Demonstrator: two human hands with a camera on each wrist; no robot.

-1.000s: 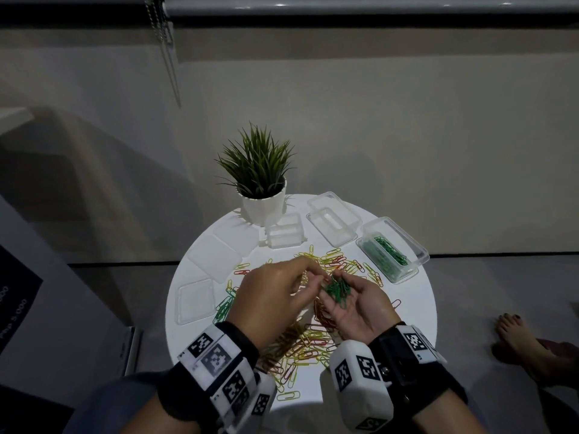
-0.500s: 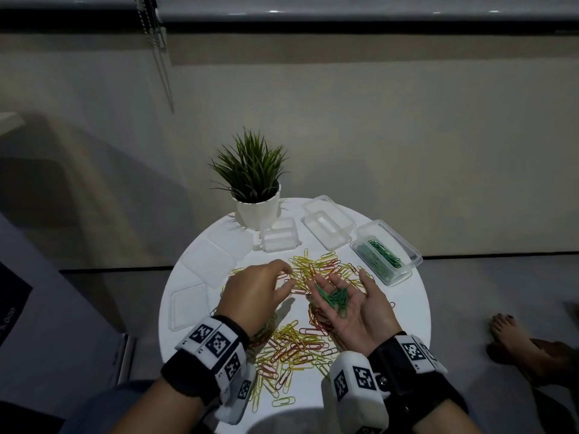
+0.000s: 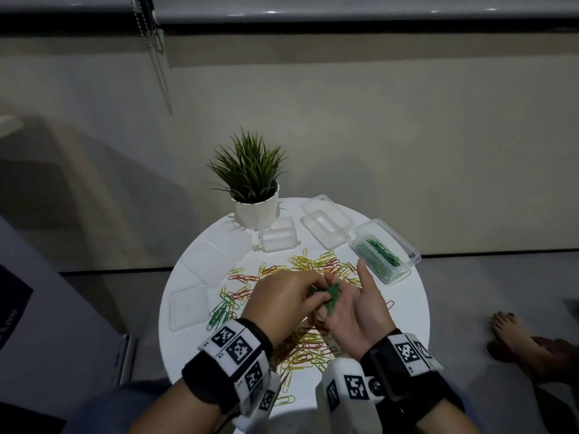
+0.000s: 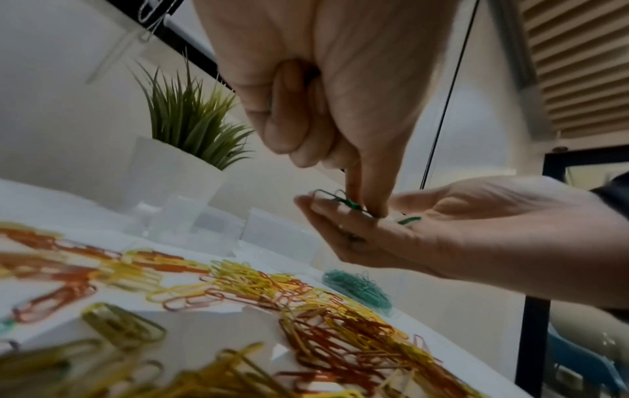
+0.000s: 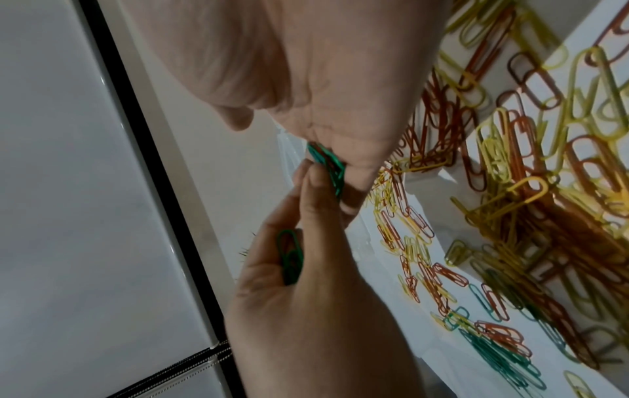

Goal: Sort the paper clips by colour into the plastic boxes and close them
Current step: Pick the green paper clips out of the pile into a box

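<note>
Palm up above the table's middle, my right hand (image 3: 347, 300) cups a small bunch of green paper clips (image 3: 330, 296), its fingers fairly straight. My left hand (image 3: 308, 292) reaches into that palm, thumb and forefinger pinching the green clips (image 4: 350, 204). In the right wrist view another green clip (image 5: 289, 255) is tucked inside the left hand's curled fingers. An open clear box with green clips (image 3: 383, 256) stands at the right rim. Yellow and orange-red clips (image 3: 316, 264) lie scattered on the white round table (image 3: 404, 311), and a few green ones (image 3: 219, 313) lie at the left.
Two empty clear boxes (image 3: 326, 228) (image 3: 279, 239) stand at the back beside a potted plant (image 3: 253, 189). Flat clear lids (image 3: 188, 305) (image 3: 208, 264) lie along the left rim. A bare foot (image 3: 517, 336) rests on the floor to the right.
The left hand, over the pile to the left half a second ago, has come back to the right palm and pinches the green clips there. The right hand stayed palm up.
</note>
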